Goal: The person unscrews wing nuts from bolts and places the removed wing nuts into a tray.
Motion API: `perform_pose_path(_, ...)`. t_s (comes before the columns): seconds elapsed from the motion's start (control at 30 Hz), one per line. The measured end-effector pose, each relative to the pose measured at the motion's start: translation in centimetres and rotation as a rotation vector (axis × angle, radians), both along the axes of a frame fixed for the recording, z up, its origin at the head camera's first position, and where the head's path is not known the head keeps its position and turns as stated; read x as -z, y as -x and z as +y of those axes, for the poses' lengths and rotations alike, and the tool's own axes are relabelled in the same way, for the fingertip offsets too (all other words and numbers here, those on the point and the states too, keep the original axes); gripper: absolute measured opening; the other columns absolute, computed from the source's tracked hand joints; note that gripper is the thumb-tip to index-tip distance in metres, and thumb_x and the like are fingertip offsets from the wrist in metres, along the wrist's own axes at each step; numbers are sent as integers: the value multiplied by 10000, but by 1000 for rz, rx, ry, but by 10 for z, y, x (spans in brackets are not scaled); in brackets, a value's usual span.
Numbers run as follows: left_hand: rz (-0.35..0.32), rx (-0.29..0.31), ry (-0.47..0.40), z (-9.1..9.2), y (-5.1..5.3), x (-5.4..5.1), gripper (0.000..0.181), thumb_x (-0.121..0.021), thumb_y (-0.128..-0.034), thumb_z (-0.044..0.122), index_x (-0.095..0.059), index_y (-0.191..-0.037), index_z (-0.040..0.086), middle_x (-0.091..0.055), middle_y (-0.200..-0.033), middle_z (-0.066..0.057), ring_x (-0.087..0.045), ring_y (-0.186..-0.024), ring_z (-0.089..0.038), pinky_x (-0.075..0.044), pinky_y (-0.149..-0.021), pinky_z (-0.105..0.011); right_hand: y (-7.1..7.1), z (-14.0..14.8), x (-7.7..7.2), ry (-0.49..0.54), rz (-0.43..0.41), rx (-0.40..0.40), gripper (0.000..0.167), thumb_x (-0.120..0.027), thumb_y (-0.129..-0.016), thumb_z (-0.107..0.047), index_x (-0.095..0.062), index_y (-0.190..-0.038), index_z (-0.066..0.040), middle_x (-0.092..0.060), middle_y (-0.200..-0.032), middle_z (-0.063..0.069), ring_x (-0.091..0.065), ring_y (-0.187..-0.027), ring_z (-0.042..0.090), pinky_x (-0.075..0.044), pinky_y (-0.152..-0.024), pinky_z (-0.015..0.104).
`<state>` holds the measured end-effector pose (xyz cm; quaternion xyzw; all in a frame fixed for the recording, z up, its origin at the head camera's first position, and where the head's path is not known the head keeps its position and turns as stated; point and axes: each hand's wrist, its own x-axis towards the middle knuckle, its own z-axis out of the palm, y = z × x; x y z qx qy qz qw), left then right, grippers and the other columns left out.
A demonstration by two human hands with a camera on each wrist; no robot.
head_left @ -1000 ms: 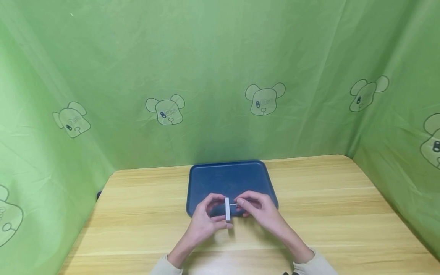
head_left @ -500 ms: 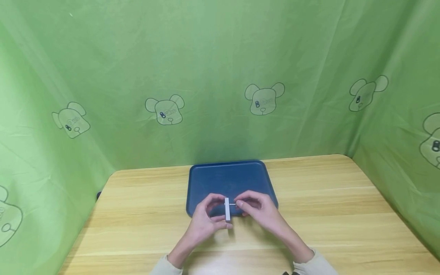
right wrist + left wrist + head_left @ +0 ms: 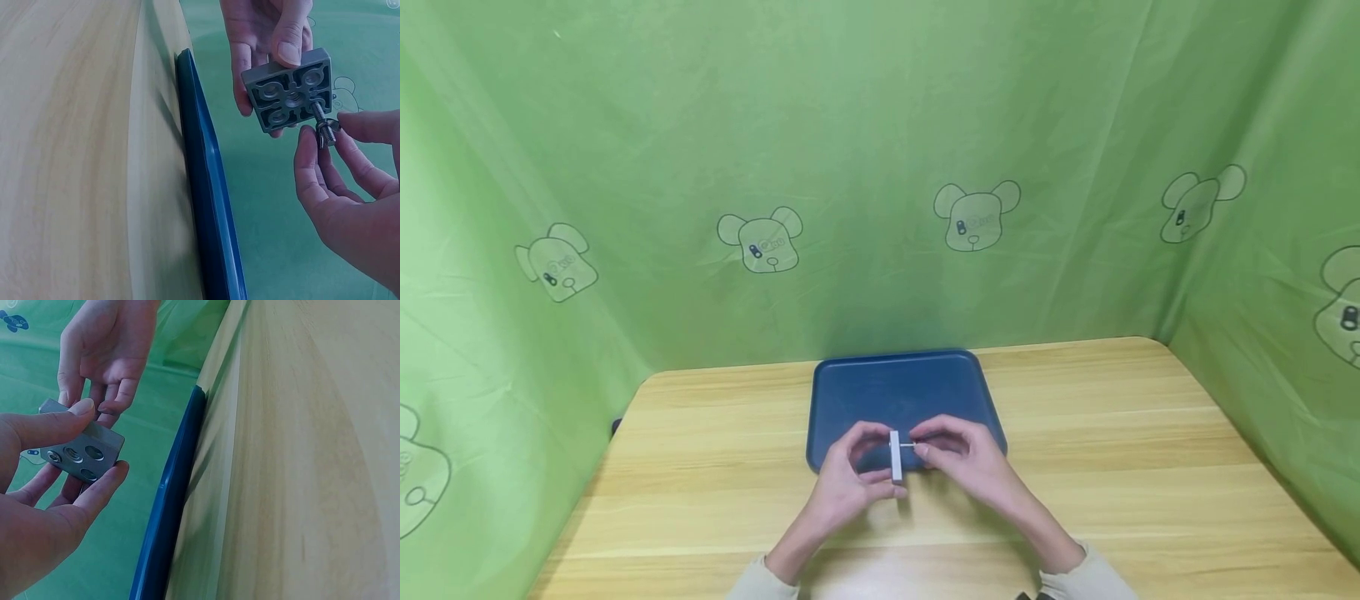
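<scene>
My left hand [image 3: 842, 483] grips a square grey metal block [image 3: 103, 440] by its edges, thumb on one side and fingers on the other. In the left wrist view the block's flat face shows several round holes, with a bolt head [image 3: 54, 456] in one corner hole. The bolt's threaded shank [image 3: 318, 111] sticks out of the ribbed back face in the right wrist view. A wing nut [image 3: 325, 128] sits around that shank, apart from the block. My right hand [image 3: 966, 454] pinches the wing nut between thumb and fingers. Both hands hover over the tray's near edge.
Behind and below the hands, a blue tray [image 3: 891, 383] lies on the wooden table [image 3: 1112, 450]. Green curtains [image 3: 865, 125] printed with bear heads stand along the table's back and both sides.
The right thumb and fingers shift slightly around the wing nut. My left hand and the block stay almost still.
</scene>
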<state>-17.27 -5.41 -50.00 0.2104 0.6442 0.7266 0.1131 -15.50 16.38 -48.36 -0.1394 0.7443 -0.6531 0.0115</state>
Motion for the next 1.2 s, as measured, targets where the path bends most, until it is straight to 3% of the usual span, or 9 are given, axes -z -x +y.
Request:
perform_pose_path(0.1,0,2,-1,0,0,0,694,-826,-633,-222,-583,-1243,5,-590,-1310,-184,-488,-1326,-504,-615,-961,-411,0,0,0,3,5,-4,271,-717,-941,-45,-664,-1173,83,-639,-1196,330,-687,-1077,424,-651,-874,332)
perform_pose_path(0.37,2,9,-12,1,1,0,697,-820,-633,-230,-583,-1245,3,-587,-1310,-186,-488,-1327,-501,-615,-961,-423,0,1,-1,-19,-12,-1,305,-734,-928,-55,-663,-1202,58,-645,-1227,291,-699,-1091,351,-635,-898,293)
perform_pose_path(0.67,-1,13,-23,1,1,1,689,-813,-634,-234,-581,-1242,-9,-589,-1302,-191,-477,-1324,-524,-614,-961,-432,-1,1,0,-12,-10,-12,336,-736,-915,-28,-647,-1224,70,-628,-1244,304,-687,-1094,406,-631,-905,289)
perform_pose_path(1.2,9,5,-9,0,0,-1,703,-823,-629,-227,-582,-1249,3,-581,-1310,-191,-484,-1320,-520,-616,-958,-420,0,1,0,8,-27,-3,348,-712,-896,49,-642,-1236,73,-657,-1199,268,-710,-1042,381,-645,-885,322)
